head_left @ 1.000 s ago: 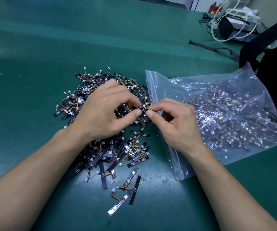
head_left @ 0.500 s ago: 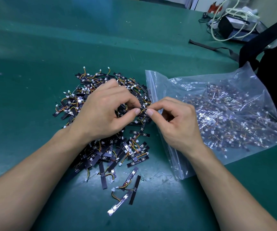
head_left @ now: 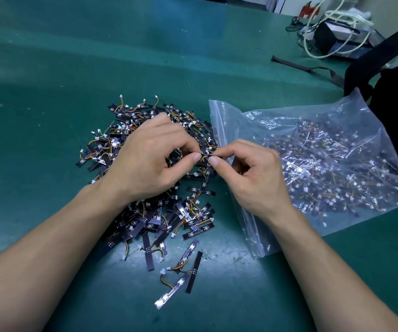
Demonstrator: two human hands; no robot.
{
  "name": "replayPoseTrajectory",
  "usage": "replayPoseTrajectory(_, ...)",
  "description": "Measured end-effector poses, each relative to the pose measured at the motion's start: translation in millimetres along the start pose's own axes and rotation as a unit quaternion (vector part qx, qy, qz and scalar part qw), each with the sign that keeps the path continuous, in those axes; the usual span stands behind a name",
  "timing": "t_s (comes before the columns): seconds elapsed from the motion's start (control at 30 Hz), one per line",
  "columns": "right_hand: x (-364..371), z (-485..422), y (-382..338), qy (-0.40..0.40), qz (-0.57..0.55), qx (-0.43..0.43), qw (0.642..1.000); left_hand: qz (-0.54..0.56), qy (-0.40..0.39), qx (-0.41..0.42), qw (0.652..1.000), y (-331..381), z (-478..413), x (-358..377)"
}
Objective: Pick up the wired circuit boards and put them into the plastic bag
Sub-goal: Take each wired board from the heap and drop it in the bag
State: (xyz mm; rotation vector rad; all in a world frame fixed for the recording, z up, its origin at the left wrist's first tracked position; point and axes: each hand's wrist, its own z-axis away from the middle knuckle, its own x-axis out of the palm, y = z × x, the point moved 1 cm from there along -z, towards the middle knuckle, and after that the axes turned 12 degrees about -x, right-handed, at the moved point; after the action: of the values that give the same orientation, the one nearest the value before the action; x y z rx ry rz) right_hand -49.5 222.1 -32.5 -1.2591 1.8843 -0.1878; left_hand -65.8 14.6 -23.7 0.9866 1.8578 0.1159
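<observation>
Observed: left hand [head_left: 150, 161] and right hand [head_left: 253, 178] meet above board pile [head_left: 193, 221] on bench [head_left: 49, 116]. Each grip narrow: thumb and forefinger pinch opposite ends of one small board [head_left: 208, 155], long axis left-right. To right, just beside pile, bag [head_left: 325, 164] lies flat, zip mouth facing hands, already well filled. Judgement: right hand nearer mouth, better placed for insertion.

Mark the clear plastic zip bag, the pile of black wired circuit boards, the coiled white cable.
clear plastic zip bag [head_left: 218, 121]: head view, zip strip
pile of black wired circuit boards [head_left: 193, 221]: head view, near side
coiled white cable [head_left: 344, 16]: head view, top bundle
</observation>
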Motion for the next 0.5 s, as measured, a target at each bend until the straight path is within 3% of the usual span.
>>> replayPoseTrajectory(0.5,0.1,0.3,-0.2,-0.001,-0.008,0.007,1.0,0.003,0.002,-0.002,1.0,0.1,-0.2,0.7)
